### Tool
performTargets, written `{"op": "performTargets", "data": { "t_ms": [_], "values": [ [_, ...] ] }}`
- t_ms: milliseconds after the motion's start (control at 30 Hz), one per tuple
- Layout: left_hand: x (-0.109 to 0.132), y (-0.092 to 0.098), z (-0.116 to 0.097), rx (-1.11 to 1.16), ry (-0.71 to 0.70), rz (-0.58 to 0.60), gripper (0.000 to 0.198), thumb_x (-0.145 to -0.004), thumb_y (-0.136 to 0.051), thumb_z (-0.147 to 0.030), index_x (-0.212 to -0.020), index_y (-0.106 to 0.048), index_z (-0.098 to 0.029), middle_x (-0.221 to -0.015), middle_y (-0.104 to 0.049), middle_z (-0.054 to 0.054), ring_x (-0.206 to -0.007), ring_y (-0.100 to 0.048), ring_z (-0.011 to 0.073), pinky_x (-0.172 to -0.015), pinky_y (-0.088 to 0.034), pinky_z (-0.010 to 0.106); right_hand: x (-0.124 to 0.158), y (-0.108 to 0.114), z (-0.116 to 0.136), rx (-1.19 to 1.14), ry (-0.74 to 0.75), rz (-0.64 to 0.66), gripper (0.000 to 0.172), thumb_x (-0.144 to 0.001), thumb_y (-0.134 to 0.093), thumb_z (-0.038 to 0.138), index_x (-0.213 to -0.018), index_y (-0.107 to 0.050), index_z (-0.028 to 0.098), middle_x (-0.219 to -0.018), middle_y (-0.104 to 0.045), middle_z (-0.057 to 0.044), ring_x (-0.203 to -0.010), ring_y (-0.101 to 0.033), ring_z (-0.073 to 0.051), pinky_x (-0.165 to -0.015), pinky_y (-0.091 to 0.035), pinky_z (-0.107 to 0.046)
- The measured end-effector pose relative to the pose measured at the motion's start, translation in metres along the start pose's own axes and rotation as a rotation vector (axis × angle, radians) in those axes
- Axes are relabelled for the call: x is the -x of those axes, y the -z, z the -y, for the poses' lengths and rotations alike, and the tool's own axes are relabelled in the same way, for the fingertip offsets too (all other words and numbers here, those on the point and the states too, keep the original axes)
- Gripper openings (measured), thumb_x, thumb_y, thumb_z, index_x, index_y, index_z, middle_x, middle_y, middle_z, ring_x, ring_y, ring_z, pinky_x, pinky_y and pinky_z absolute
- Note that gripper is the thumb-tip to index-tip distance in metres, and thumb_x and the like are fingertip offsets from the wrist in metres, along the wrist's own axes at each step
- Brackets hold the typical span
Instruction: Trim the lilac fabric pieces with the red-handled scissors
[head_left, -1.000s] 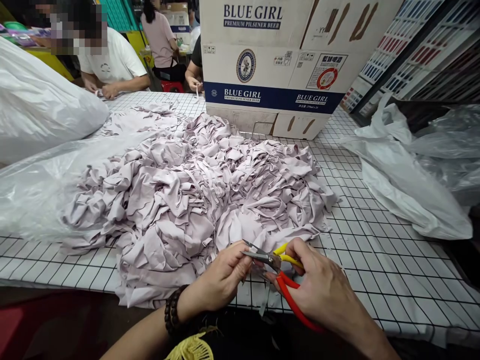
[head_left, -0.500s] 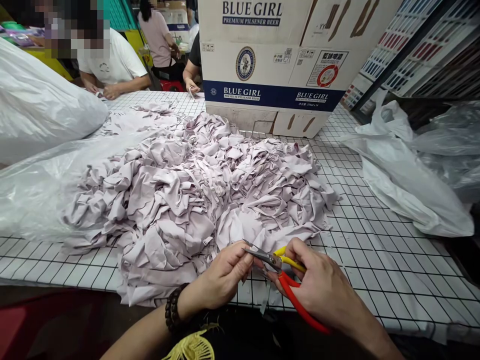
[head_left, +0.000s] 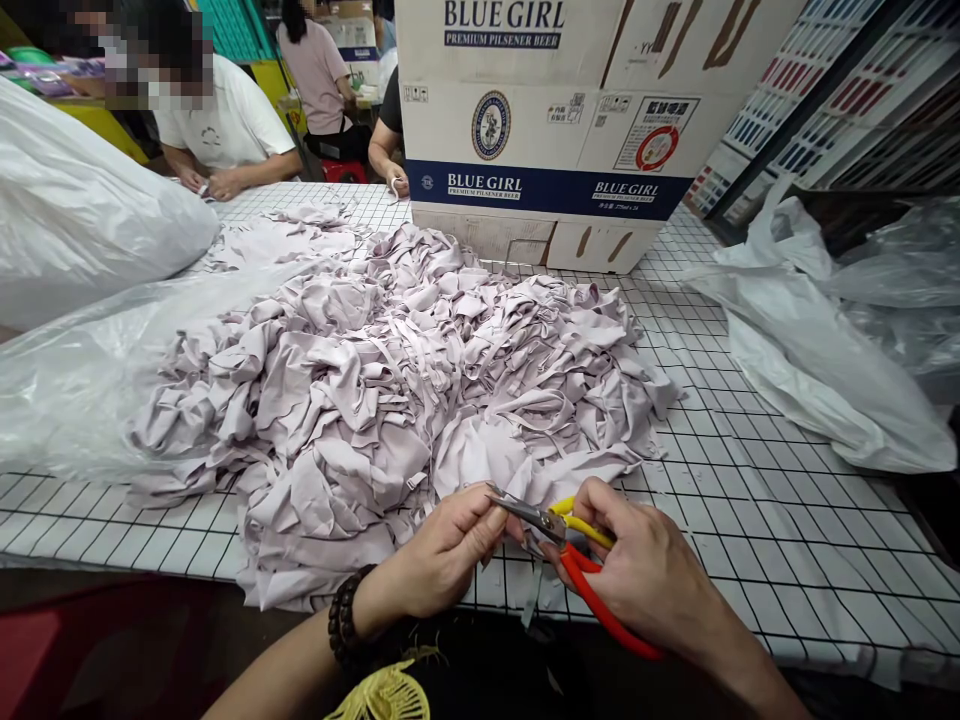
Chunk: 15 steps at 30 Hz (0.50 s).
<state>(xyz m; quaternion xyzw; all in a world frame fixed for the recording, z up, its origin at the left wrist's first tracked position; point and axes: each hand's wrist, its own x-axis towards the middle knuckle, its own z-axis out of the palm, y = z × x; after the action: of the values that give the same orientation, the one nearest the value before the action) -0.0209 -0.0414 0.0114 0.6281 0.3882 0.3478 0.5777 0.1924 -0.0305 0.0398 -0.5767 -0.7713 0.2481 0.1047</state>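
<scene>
My right hand (head_left: 637, 560) is closed round a pair of scissors (head_left: 529, 512) with one yellow handle and one red handle. Their blades point left, with the tips at the thumb and forefinger of my left hand (head_left: 454, 540). That hand is pinched closed, and whatever sits between its fingers is too small or hidden to make out. A dark bead bracelet circles the left wrist. Just beyond both hands lies a large heap of pale lilac fabric pieces (head_left: 345, 400), crumpled and overlapping.
A Blue Girl beer carton (head_left: 525, 120) stands behind the heap on the grid-patterned tablecloth (head_left: 750, 480). Clear plastic bags (head_left: 82, 190) lie at left, a white plastic bag (head_left: 810, 340) at right. Across the table a person in a white shirt (head_left: 232, 120) handles something small; other people are behind.
The scissor blades look slightly closer together at my left fingertips. My hands have barely moved. Beside the carton, another person's hand has shifted a little to the right.
</scene>
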Motion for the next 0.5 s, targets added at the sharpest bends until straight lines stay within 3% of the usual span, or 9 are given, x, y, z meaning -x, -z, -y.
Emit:
{"op": "performTargets", "data": {
  "t_ms": [200,367,500],
  "values": [
    [0.001,0.002,0.0,0.004,-0.009,0.026,0.043,-0.098,-0.037,-0.048,-0.086,-0.062,-0.015,-0.072,-0.048,0.0,-0.064,-0.044,0.0118,-0.061,-0.038,0.023,0.001,-0.001,-0.003,-0.113,-0.02,0.024,0.04,-0.072,-0.066,0.037,-0.066,-0.028,0.026,-0.051,-0.035,0.01,-0.046,-0.032,-0.01,-0.045,-0.027,-0.023],
    [-0.001,0.001,0.001,0.058,0.022,0.025,0.043,-0.098,-0.038,-0.049,-0.085,-0.06,-0.015,-0.068,-0.044,-0.001,-0.063,-0.044,0.0118,-0.06,-0.037,0.023,-0.001,-0.001,-0.018,-0.711,-0.233,0.068,0.043,-0.07,-0.073,0.046,-0.068,-0.035,0.025,-0.056,-0.04,0.009,-0.049,-0.035,-0.009,-0.046,-0.029,-0.022],
    [0.002,0.002,-0.001,0.021,0.011,0.025,0.041,-0.1,-0.034,-0.044,-0.092,-0.062,-0.015,-0.078,-0.055,0.003,-0.07,-0.052,0.0136,-0.069,-0.043,0.026,0.005,-0.006,-0.033,-0.988,-0.231,0.086,0.04,-0.076,-0.068,0.055,-0.079,-0.046,0.022,-0.069,-0.055,0.003,-0.057,-0.044,-0.011,-0.055,-0.037,-0.025]
  ]
}}
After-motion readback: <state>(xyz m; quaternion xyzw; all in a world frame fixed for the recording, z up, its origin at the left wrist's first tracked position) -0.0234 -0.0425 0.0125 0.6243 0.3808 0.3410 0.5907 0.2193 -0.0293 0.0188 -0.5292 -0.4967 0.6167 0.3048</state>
